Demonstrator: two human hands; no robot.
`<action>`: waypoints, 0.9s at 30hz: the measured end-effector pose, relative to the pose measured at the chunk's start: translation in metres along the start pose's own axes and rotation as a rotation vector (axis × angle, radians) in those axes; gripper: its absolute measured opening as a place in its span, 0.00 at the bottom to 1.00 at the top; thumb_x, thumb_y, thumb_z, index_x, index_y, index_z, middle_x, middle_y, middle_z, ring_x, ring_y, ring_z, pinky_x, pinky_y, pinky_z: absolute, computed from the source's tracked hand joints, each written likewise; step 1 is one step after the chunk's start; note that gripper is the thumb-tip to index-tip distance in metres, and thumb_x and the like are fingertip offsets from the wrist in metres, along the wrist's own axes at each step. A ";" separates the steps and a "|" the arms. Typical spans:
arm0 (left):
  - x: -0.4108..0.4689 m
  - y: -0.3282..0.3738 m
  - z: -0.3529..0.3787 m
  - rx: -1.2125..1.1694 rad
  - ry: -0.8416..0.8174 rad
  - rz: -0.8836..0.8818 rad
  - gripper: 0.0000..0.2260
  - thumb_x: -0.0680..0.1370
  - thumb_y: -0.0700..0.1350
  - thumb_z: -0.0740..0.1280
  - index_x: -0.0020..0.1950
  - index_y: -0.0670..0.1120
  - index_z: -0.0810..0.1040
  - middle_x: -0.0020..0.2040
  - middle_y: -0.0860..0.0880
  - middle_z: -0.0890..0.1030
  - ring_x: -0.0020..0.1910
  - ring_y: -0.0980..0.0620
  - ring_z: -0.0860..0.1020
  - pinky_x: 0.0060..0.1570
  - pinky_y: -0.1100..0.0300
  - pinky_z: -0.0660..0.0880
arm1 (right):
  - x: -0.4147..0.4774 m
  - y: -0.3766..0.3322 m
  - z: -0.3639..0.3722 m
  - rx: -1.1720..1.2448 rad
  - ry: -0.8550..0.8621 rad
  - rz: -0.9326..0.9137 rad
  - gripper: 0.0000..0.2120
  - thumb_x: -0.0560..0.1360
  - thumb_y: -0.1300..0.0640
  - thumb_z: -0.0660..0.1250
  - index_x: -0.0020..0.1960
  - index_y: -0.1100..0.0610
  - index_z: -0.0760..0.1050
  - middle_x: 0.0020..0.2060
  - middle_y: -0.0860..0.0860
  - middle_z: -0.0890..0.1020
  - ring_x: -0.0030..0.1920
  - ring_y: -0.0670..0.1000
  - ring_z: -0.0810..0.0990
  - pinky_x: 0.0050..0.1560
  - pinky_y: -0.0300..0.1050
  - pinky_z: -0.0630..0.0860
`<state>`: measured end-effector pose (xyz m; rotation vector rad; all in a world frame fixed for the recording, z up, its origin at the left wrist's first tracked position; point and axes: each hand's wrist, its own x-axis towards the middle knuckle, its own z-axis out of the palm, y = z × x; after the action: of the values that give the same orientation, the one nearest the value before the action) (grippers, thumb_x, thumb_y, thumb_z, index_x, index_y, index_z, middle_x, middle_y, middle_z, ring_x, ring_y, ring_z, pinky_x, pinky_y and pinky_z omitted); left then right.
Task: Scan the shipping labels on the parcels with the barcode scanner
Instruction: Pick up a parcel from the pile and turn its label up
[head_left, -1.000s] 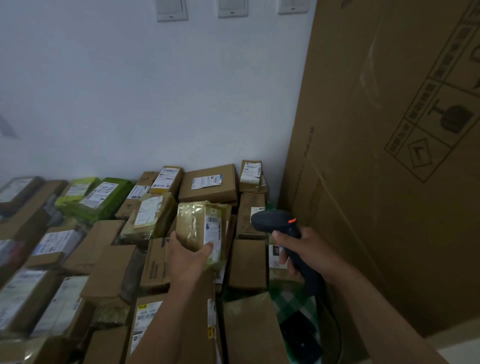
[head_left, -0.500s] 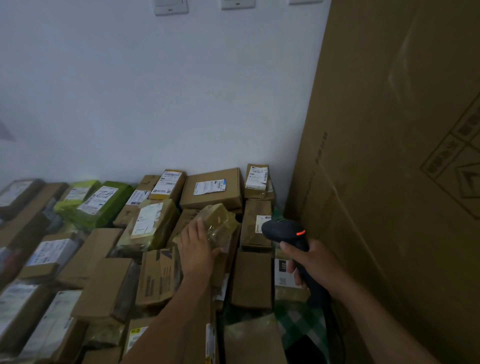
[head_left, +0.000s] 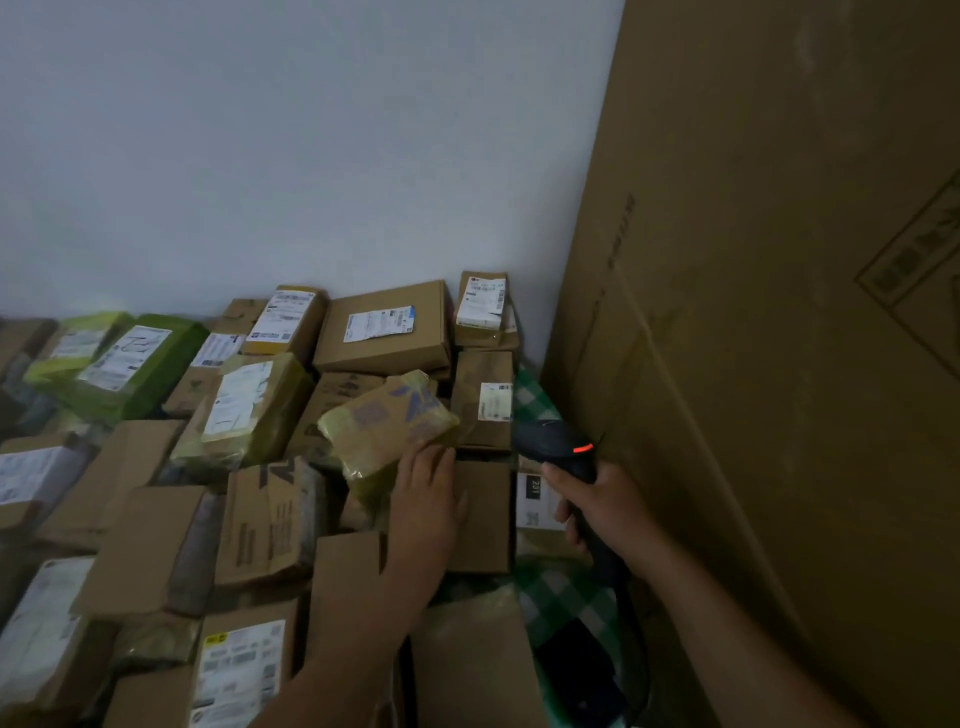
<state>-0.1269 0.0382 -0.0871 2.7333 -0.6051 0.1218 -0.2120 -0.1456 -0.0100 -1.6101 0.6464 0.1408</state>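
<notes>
Dark barcode scanner (red light lit) above piled labelled parcels.

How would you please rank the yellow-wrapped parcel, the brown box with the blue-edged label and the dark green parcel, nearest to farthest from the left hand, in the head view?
1. Yellow-wrapped parcel: just ahead of the left hand.
2. Brown box with the blue-edged label: behind, by the wall.
3. Dark green parcel: far left.

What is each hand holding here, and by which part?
Right hand grips the scanner by its handle. Left hand holds nothing; its fingers only touch the yellow parcel at its near edge.
</notes>
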 end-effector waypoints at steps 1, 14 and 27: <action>-0.004 0.005 0.007 -0.023 -0.024 0.013 0.25 0.71 0.42 0.74 0.67 0.39 0.76 0.66 0.40 0.75 0.69 0.39 0.71 0.69 0.46 0.68 | 0.001 0.005 -0.002 -0.002 0.016 0.003 0.14 0.77 0.50 0.68 0.41 0.60 0.74 0.28 0.53 0.78 0.22 0.50 0.74 0.25 0.42 0.71; -0.021 0.020 0.057 0.011 -0.521 -0.339 0.51 0.72 0.69 0.65 0.81 0.43 0.42 0.79 0.35 0.43 0.77 0.34 0.51 0.74 0.46 0.56 | 0.008 0.047 0.000 -0.065 0.040 0.061 0.15 0.76 0.49 0.69 0.46 0.62 0.75 0.30 0.54 0.79 0.24 0.52 0.75 0.25 0.42 0.71; -0.033 0.008 0.048 -0.179 -0.500 -0.475 0.54 0.70 0.60 0.73 0.80 0.47 0.38 0.74 0.35 0.50 0.72 0.33 0.55 0.71 0.45 0.58 | 0.000 0.049 -0.002 0.013 0.089 0.031 0.15 0.76 0.48 0.69 0.42 0.60 0.75 0.27 0.53 0.78 0.24 0.51 0.75 0.27 0.44 0.71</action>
<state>-0.1595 0.0275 -0.1342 2.6445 -0.0587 -0.7071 -0.2362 -0.1475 -0.0524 -1.6012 0.7395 0.0881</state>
